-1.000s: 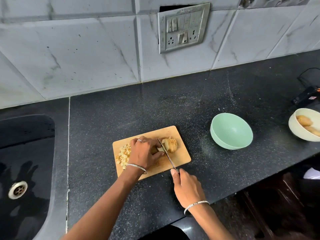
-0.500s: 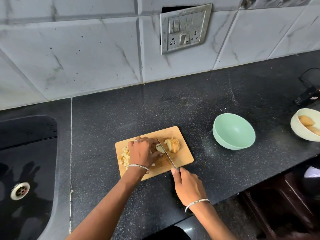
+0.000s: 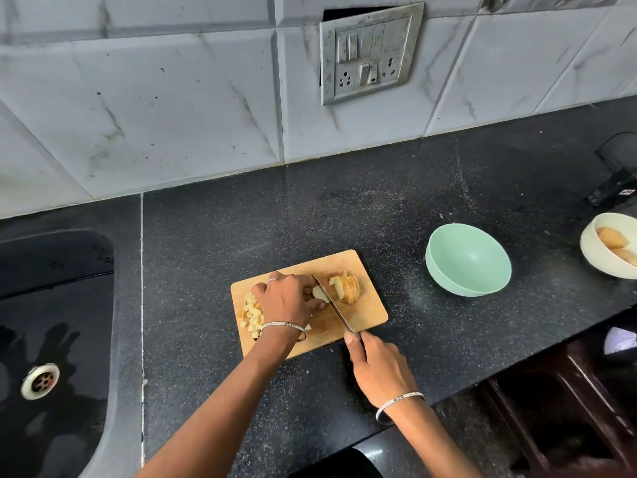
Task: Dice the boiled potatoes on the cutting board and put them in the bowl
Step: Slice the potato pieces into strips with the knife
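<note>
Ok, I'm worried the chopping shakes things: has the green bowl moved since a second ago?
No. The green bowl keeps its place relative to the cutting board and the counter seam; only the view shifted slightly.

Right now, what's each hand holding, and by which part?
Right hand grips the knife by its handle; left hand holds the potato piece from above, at the blade.

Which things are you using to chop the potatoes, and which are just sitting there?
In use: left hand, potato piece, right hand, knife, cutting board, potato slices, diced cubes, green bowl, cream bowl of whole potatoes.
Lying about: sink, socket plate, black gadget.
</note>
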Tool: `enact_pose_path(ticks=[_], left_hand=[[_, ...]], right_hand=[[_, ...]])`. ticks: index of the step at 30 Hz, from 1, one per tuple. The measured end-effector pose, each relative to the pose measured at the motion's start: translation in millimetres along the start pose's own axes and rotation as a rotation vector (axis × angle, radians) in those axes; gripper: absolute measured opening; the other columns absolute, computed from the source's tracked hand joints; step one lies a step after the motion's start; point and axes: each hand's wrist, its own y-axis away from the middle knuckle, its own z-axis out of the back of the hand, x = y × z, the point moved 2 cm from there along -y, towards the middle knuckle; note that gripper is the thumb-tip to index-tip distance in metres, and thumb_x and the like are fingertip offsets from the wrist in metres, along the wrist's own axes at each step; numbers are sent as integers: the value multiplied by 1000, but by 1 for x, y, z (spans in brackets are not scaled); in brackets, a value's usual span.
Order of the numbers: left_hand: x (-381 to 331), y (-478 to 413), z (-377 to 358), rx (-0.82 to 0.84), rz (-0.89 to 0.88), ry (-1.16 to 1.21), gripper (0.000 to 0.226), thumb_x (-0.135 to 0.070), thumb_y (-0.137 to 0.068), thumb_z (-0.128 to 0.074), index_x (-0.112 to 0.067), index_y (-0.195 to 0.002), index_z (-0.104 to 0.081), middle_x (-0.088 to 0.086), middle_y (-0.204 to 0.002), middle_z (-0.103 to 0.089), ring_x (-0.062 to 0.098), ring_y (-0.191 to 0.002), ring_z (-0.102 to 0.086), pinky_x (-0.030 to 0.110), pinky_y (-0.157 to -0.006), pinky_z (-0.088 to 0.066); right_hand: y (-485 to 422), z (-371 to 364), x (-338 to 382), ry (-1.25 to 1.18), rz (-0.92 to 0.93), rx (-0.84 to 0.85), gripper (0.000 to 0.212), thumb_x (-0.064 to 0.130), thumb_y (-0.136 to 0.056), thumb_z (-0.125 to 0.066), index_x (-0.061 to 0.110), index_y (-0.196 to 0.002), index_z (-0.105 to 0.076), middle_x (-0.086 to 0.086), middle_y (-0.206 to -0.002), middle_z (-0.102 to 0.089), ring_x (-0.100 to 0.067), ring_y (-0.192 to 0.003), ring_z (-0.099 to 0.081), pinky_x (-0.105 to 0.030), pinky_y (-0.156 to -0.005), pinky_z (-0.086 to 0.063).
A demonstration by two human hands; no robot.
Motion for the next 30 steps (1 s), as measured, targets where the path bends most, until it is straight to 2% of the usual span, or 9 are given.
enact_pose_path(ticks=[6, 10, 13, 18, 21, 24, 27, 30], left_hand=[[0, 2, 2, 7, 49, 119, 26, -42, -68, -82, -33, -91, -72, -15, -83, -68, 16, -98, -44, 37, -76, -20], [1, 1, 1, 20, 63, 110, 31, -43, -68, -82, -37, -97, -72, -15, -89, -69, 16, -104, -45, 37, -77, -20], [1, 1, -2, 12, 56, 81, 34, -43, -69, -81, -37, -101, -72, -15, -91, -70, 16, -106, -46, 36, -76, -17], [1, 4, 0, -9, 36, 52, 33, -44, -72, -79, -38, -104, -71, -14, -92, -70, 17, -106, -45, 35, -74, -13], [2, 6, 0, -18, 23, 57, 34, -45, -72, -79, -36, -104, -72, -14, -93, -70, 16, -105, -45, 33, -71, -9], [1, 6, 2, -17, 16, 67, 32, -46, -70, -80, -36, -99, -72, -15, -89, -70, 16, -104, -47, 35, -73, -14], [1, 7, 4, -30, 10, 79, 34, -47, -66, -82, -34, -96, -72, -16, -84, -69, 15, -101, -48, 35, -72, -15], [0, 10, 6, -39, 9, 46, 35, -45, -68, -81, -32, -98, -71, -14, -88, -70, 17, -105, -49, 35, -75, -15]], right_hand=[[0, -7, 6, -17, -32, 14, 42, 55, -101, -24, 26, -90, -52, -8, -95, -65, -35, -96, -62, -41, -75, -47], [-6, -5, 19, -6, -79, 21, 45, 52, -102, -25, 22, -107, -60, -9, -105, -65, -34, -100, -62, -40, -80, -49], [-10, -4, 26, 27, -84, 7, 46, 49, -103, -27, 20, -111, -61, -10, -109, -65, -34, -102, -63, -40, -81, -49], [15, -8, 9, 74, -91, 6, 47, 52, -102, -24, 21, -108, -59, -9, -109, -65, -33, -104, -61, -39, -80, -46], [39, -5, -9, 98, -110, 5, 44, 53, -101, -23, 25, -98, -56, -7, -104, -67, -33, -101, -62, -40, -78, -45], [43, 5, -14, 84, -93, -6, 43, 55, -101, -20, 26, -89, -50, -7, -98, -66, -33, -99, -61, -41, -77, -44], [32, 9, -3, 68, -65, -38, 47, 54, -102, -21, 22, -93, -54, -8, -97, -66, -34, -98, -60, -42, -78, -46], [20, 2, 9, 55, -51, -10, 48, 52, -102, -21, 18, -98, -55, -12, -102, -66, -36, -101, -60, -42, -78, -46]])
